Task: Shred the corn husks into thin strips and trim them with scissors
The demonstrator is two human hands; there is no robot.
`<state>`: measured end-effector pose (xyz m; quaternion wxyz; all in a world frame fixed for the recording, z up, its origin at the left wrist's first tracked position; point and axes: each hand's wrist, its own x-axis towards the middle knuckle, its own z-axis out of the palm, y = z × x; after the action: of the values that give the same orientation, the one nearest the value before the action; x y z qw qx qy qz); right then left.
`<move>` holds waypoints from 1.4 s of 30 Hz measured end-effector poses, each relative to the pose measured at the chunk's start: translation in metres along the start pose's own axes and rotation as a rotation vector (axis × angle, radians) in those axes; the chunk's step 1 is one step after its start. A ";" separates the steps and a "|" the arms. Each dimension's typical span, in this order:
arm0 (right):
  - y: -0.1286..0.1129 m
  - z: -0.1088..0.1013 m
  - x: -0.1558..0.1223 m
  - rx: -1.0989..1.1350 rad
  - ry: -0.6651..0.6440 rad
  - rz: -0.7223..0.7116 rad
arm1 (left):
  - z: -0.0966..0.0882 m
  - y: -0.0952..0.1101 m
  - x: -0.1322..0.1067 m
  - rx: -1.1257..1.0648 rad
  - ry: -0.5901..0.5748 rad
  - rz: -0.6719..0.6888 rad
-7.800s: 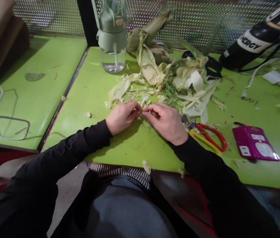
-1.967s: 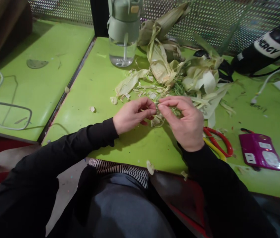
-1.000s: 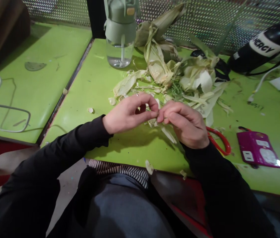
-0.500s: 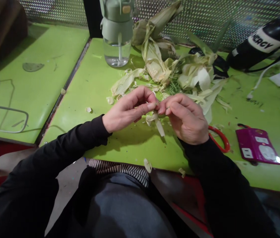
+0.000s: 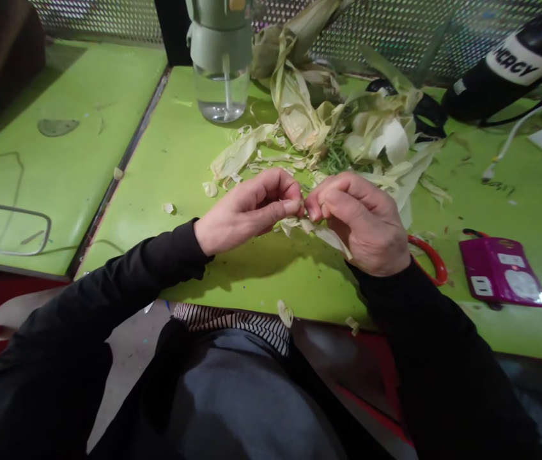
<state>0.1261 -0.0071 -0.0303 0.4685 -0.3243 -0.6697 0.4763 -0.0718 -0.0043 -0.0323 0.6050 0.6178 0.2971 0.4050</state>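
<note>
A pale husk strip (image 5: 334, 240) hangs over the worktop (image 5: 261, 275), its top apparently pinched narrowly by the fingers of both left hand (image 5: 245, 212) and right hand (image 5: 367, 223). Small, even movements should prevent tearing. More husks (image 5: 300, 128) lie beyond.

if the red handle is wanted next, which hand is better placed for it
The right hand, most likely: the red handle shows just beside its wrist, while the left hand is farther off. Both seem to pinch a pale husk piece.
</note>
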 end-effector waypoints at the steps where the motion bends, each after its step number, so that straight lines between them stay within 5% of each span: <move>1: 0.000 0.000 0.000 -0.006 -0.001 0.008 | 0.000 0.001 0.000 -0.005 0.004 -0.006; 11: 0.012 -0.002 0.004 0.045 -0.050 0.090 | -0.004 -0.004 0.006 -0.156 -0.021 -0.143; 17: 0.018 -0.010 0.010 -0.060 0.036 0.033 | -0.005 -0.005 0.017 -0.290 0.102 -0.129; 28: 0.003 -0.010 0.010 -0.294 0.022 -0.038 | -0.011 -0.009 0.014 -0.321 -0.043 -0.454; 35: 0.007 0.001 0.012 -0.431 -0.029 -0.143 | -0.005 -0.009 0.012 -0.210 -0.220 -0.404; 42: 0.006 0.000 0.008 -0.528 0.182 -0.227 | -0.001 -0.010 0.009 -0.252 -0.108 -0.299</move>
<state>0.1231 0.0023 -0.0329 0.4762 -0.3995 -0.7575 0.1994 -0.0669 0.0052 -0.0412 0.7459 0.5071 0.2996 0.3110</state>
